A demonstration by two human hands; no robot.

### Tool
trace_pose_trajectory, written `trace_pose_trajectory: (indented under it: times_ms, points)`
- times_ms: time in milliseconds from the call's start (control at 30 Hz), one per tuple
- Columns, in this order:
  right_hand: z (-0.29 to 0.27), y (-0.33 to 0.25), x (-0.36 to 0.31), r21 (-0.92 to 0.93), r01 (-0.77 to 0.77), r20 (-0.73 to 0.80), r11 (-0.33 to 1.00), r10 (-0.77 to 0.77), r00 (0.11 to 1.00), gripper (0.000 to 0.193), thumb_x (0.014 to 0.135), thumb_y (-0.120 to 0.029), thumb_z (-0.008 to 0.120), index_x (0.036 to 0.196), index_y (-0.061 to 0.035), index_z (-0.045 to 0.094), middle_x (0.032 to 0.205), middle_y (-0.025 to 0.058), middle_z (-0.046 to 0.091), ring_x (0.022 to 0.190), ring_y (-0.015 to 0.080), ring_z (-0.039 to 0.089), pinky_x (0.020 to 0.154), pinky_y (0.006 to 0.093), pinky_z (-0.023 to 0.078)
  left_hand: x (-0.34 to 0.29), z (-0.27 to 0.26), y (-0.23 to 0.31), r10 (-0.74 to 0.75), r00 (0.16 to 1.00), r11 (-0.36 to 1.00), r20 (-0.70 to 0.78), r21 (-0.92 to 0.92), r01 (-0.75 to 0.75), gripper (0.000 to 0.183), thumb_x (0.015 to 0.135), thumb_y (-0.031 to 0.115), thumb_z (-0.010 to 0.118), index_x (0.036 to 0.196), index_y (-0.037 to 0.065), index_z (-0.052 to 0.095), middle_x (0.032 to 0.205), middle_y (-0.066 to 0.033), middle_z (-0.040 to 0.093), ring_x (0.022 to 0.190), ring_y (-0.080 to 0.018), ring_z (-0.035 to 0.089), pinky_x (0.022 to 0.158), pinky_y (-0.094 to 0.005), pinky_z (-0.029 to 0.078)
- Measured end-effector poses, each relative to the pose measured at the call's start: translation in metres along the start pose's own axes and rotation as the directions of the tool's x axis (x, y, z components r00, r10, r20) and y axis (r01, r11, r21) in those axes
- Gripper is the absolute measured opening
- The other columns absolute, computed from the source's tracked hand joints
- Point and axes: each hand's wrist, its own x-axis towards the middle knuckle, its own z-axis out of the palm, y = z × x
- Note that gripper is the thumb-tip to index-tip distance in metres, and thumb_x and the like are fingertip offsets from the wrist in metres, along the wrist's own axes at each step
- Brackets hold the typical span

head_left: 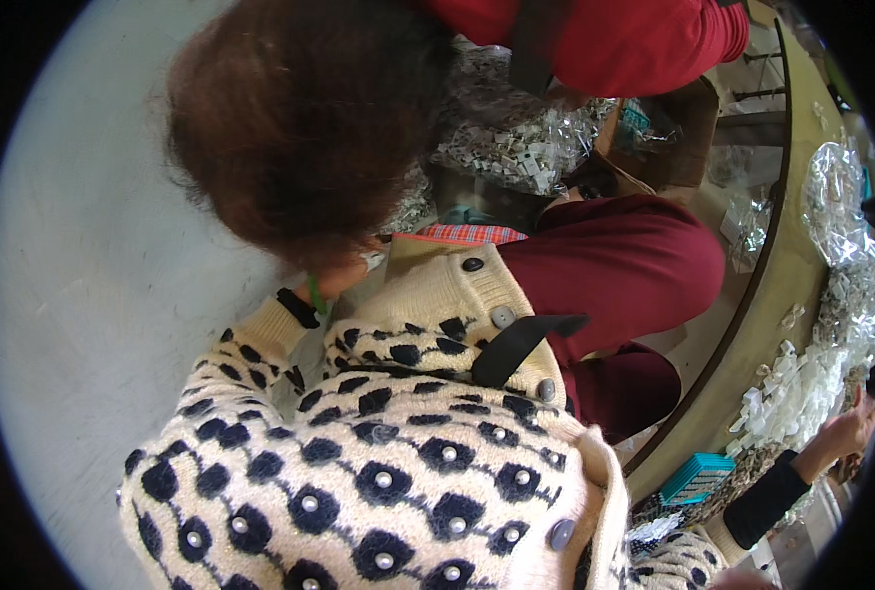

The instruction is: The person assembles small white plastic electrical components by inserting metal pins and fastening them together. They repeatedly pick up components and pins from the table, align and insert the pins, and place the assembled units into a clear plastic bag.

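My left hand [339, 276], with a green band and a black cuff at the wrist, reaches out beside my lap. A co-worker's hair [305, 128] covers most of its fingers. Close to it shows a small pale thing [372, 261], too small to name. My right hand [847, 431] is at the far right above the table, its fingers bunched together near the dark rim of the picture. What they hold, if anything, cannot be made out. Beside that hand lies a heap of small clear and whitish pieces [777, 398]. A teal rectangular basket [697, 479] sits nearer to me.
A co-worker in a red sleeve [644, 44] leans in at the top. Bags of small shiny pieces [526, 152] stand beyond my knees, next to an open cardboard box [678, 133]. The curved table edge [767, 265] runs along the right, with clear plastic bags [836, 202] on top.
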Motion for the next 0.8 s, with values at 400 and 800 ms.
trace_pose_trajectory:
  times_ms: [400,800]
  points:
    - [0.080,-0.124,-0.050,0.181,-0.159,0.113,0.970,0.141,0.984,0.028,0.104,-0.014,0.052,0.120,0.0050,0.064,0.121,0.0137,0.066,0.110,0.0209,0.064,0.097,0.0351,0.052,-0.051,-0.025,-0.054,-0.800,0.599,0.597,0.036,-0.061,0.800,0.017,0.092,0.016,0.055,0.093,0.003,0.066,0.070,-0.0042,0.061,0.050,-0.0116,0.053,0.041,-0.0276,0.043]
    - [0.096,-0.152,-0.076,0.149,-0.114,0.253,0.982,0.074,0.965,0.023,0.102,-0.014,0.056,0.115,0.0013,0.068,0.119,0.0074,0.065,0.106,0.0136,0.060,0.092,0.0270,0.049,-0.052,-0.022,-0.063,-0.818,0.575,0.571,-0.011,-0.143,0.809,0.029,0.089,-0.004,0.043,0.109,-0.003,0.065,0.083,-0.0091,0.066,0.056,-0.0135,0.057,0.046,-0.0284,0.044]
